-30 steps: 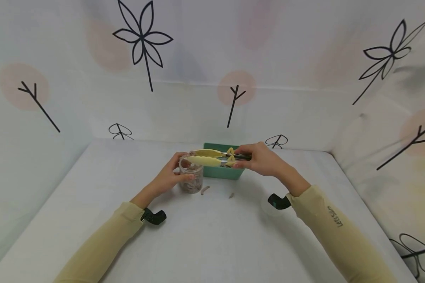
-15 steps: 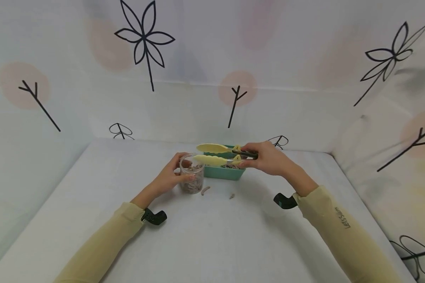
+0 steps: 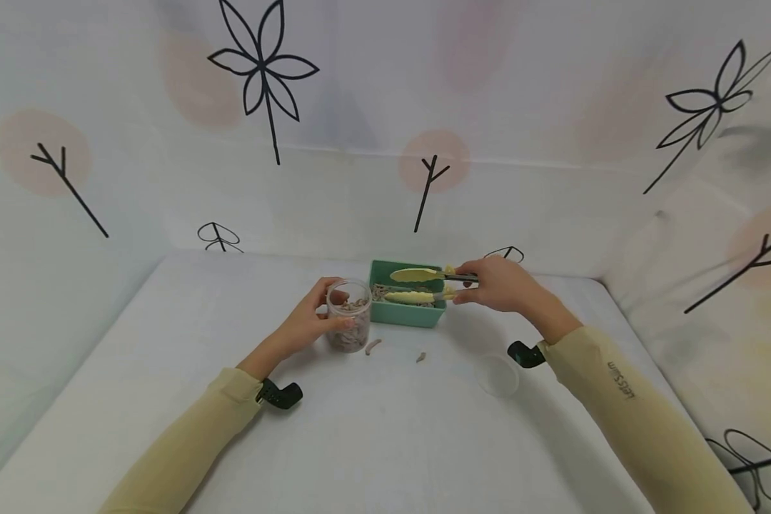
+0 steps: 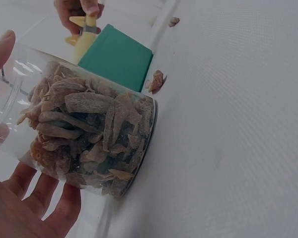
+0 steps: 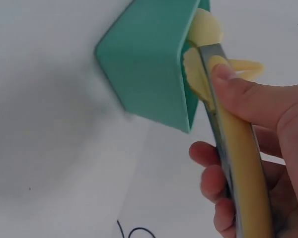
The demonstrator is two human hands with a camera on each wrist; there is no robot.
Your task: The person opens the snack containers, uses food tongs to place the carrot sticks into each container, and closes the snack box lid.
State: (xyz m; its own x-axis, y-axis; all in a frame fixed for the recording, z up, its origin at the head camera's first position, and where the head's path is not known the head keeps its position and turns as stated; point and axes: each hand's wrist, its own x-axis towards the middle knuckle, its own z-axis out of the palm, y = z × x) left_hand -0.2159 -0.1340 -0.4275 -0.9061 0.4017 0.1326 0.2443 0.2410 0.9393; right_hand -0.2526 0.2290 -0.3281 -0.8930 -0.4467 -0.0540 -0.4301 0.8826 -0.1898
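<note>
My left hand [image 3: 298,325] grips a clear jar [image 3: 349,335] that stands on the table. Through its wall, the left wrist view shows many shrivelled brown dried pieces [image 4: 89,129] filling the lower part; the jar's mouth is uncovered. With my right hand [image 3: 501,284] I hold yellow-tipped metal tongs [image 3: 417,275], fingers and thumb on the two arms. The tongs' tips stand apart over the opening of a green rectangular box [image 3: 401,315]; nothing is visible between them. Similar brown pieces lie inside the box, partly hidden by the tongs.
Two loose brown bits lie on the white table [image 3: 373,442]: a curved piece [image 3: 373,347] beside the jar and a smaller piece [image 3: 420,356] in front of the box. A clear round lid [image 3: 497,377] lies flat to the right. Patterned cloth walls [image 3: 334,200] enclose the table.
The tongs have moved right, from the jar's mouth to over the green box, and their tips have spread apart. My left hand and the jar have stayed in place.
</note>
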